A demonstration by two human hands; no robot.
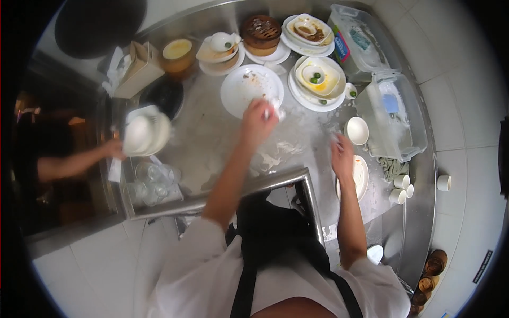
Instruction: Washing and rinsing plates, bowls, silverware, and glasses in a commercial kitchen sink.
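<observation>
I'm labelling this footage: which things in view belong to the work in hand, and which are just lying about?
Apparently in use:
white wad, in the left hand
round plate beside it
white bowl near the right hand

Apparently lying about:
clear glasses
grey cloth
lone cup

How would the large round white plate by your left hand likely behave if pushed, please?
The large plate would probably slide rather than tip, being flat and wide; the counter looks wet, so perhaps easily. Its loose-looking food scraps might shift.
</observation>
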